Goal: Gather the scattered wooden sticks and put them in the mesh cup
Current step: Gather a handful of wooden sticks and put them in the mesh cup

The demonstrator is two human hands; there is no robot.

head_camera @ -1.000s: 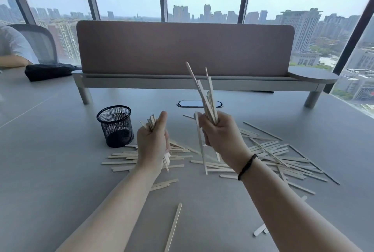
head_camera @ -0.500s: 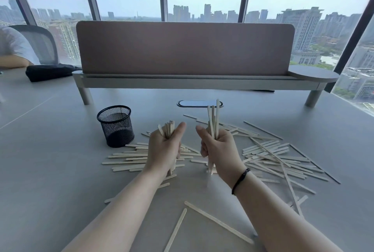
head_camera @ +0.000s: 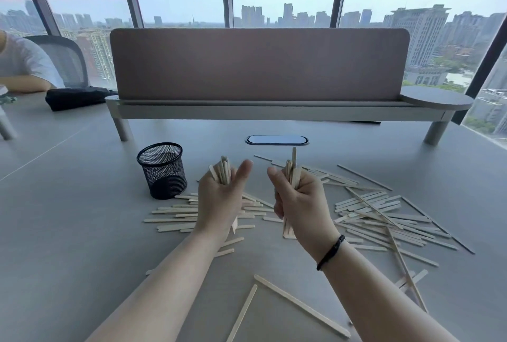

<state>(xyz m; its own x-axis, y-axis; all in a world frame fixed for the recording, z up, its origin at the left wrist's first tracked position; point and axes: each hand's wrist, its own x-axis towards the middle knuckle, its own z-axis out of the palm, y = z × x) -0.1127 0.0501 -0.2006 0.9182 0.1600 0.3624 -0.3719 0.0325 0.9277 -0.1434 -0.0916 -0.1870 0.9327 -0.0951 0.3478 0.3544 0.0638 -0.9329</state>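
My left hand [head_camera: 219, 201] grips an upright bundle of wooden sticks [head_camera: 223, 170], thumb raised. My right hand [head_camera: 301, 201] grips a second upright bundle of sticks [head_camera: 293, 168], whose lower ends rest on the table. The black mesh cup [head_camera: 162, 170] stands upright on the table, to the left of my left hand and a little farther away; I see no sticks in it. Several loose sticks [head_camera: 384, 212] lie scattered to the right, more loose sticks [head_camera: 175, 212] lie under and left of my left hand, and two long sticks [head_camera: 296, 304] lie near me.
A grey table [head_camera: 68, 218] carries everything. A raised shelf with a brown divider panel [head_camera: 258, 67] spans the back, with a cable port [head_camera: 277, 139] in front of it. At the far left sit a person in a white sleeve [head_camera: 24, 67] and a black bag [head_camera: 76, 97].
Both hands came down from a raised position toward the table. The right bundle, fanned and tilted before, now stands squared up on the tabletop. Two long sticks have appeared near me.
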